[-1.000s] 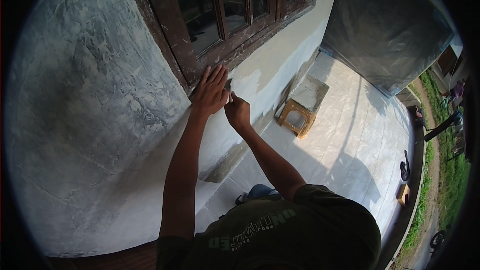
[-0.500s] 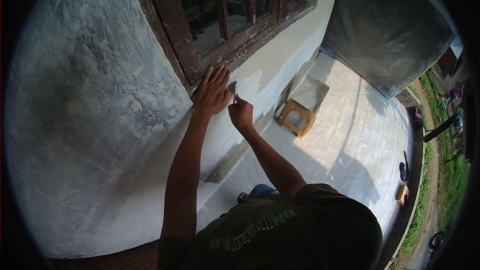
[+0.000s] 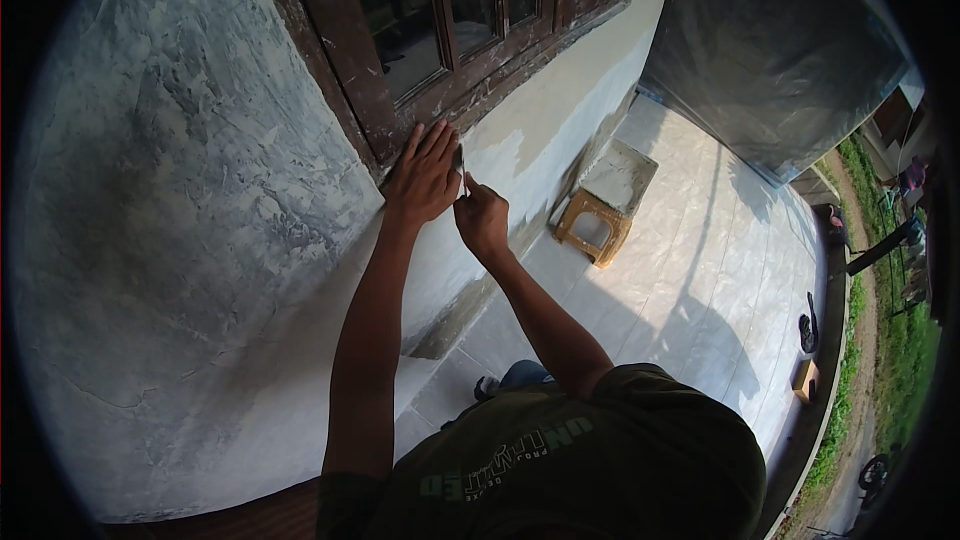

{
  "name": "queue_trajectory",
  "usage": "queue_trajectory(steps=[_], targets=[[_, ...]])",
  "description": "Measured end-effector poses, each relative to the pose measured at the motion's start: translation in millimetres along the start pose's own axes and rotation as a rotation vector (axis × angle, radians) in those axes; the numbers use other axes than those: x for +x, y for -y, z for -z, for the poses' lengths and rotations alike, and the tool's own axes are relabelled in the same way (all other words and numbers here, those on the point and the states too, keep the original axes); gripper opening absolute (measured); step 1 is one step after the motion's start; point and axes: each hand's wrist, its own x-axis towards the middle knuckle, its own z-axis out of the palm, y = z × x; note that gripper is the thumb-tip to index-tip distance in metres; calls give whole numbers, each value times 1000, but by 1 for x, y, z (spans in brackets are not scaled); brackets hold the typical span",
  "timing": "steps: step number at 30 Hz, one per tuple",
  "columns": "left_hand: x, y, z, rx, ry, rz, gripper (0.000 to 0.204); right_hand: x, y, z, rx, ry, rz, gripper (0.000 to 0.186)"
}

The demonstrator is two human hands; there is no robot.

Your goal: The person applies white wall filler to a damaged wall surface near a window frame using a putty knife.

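The left hand (image 3: 425, 175) lies flat and open on the wall, right under the brown window frame (image 3: 400, 110). Just beside it, the right hand (image 3: 482, 220) is closed around a small scraper (image 3: 462, 172). The thin tool points up at the frame's bottom edge, between both hands.

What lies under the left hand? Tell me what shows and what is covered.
The left hand lies flat on the plastered wall beneath the brown window frame. The right hand holds a small tool beside it; the palm hides the spot itself.

Small flat blade (image 3: 461, 168) against window frame (image 3: 420, 110)
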Motion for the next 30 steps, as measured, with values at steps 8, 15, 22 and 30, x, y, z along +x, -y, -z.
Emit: queue_trajectory(steps=[8,15,22,30], targets=[[6,-3,8,-26,73,-3,52,49,-13,7,-32,-159,-39,33],[-16,-11,18,241,113,54,58,1,2,6,20,-33,2,35],[-18,-11,20,278,150,66,63,35,1,2,-55,-126,-26,25],[-25,-6,17,204,128,73,61,-16,8,4,79,-29,-65,38]])
